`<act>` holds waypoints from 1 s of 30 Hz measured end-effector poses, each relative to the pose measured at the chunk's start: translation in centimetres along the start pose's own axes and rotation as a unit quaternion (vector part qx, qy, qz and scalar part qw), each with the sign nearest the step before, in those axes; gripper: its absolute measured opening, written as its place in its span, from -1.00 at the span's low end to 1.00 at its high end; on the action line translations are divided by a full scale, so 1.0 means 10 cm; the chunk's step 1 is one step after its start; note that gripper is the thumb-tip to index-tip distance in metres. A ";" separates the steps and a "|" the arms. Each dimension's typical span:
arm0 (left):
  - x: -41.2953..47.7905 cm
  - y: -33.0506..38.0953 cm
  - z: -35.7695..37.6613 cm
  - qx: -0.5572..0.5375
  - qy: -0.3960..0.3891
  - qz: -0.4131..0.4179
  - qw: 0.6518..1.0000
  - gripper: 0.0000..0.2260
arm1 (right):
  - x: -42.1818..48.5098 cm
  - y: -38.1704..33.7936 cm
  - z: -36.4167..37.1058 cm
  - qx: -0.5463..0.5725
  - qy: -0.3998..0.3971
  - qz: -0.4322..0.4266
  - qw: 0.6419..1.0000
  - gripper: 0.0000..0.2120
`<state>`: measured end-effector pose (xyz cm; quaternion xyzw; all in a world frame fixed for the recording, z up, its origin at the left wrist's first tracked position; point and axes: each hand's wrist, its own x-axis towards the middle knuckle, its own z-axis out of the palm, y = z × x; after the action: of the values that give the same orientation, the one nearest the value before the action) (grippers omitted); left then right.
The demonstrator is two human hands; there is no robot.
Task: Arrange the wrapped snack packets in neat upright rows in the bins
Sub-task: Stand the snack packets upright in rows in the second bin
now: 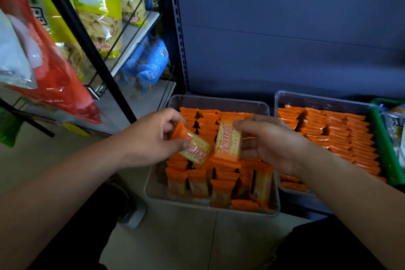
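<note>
Snack packets (pixel 219 186) first: where do they lie?

Most stand on end in the near clear bin (pixel 153 188). The back rows are tight, the front ones loose and leaning. Two more are held just above it.

Who holds those two?

The left hand (pixel 153 136) pinches the tilted packet (pixel 197 148) by its orange end, with its fingers (pixel 175 114) curled over the top and the thumb below. The right hand (pixel 269 144) grips the upright packet (pixel 228 140), thumb on its upper right corner, the other fingers behind it.

Do the two packets touch?

Their lower edges meet or overlap; I cannot tell which.

And around them?

The second bin (pixel 282 98), to the right, is packed with the same orange packets in close rows. A green basket (pixel 381 138) sits just beside it. A wire rack (pixel 140 28) of bagged snacks stands at the left.
</note>
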<state>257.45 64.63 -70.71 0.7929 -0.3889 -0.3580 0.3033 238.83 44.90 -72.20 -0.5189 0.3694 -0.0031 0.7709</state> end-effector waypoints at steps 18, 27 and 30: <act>0.20 -0.81 0.52 0.540 -0.112 0.143 0.822 -0.96 | 0.29 0.93 0.45 -0.502 -0.040 -0.207 0.839 -0.78; 0.26 -0.79 0.50 0.534 -0.157 0.117 0.823 -0.95 | 0.49 1.09 0.49 -0.702 -0.014 -0.222 0.677 -0.73; 0.26 -0.78 0.58 0.552 -0.143 0.102 0.815 -0.87 | 0.50 1.11 0.54 -0.714 -0.021 -0.214 0.666 -0.77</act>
<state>257.05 65.28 -80.70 0.7227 -0.6391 -0.1596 -0.2095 241.40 52.40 -82.91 -0.9754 0.1209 0.1077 0.1496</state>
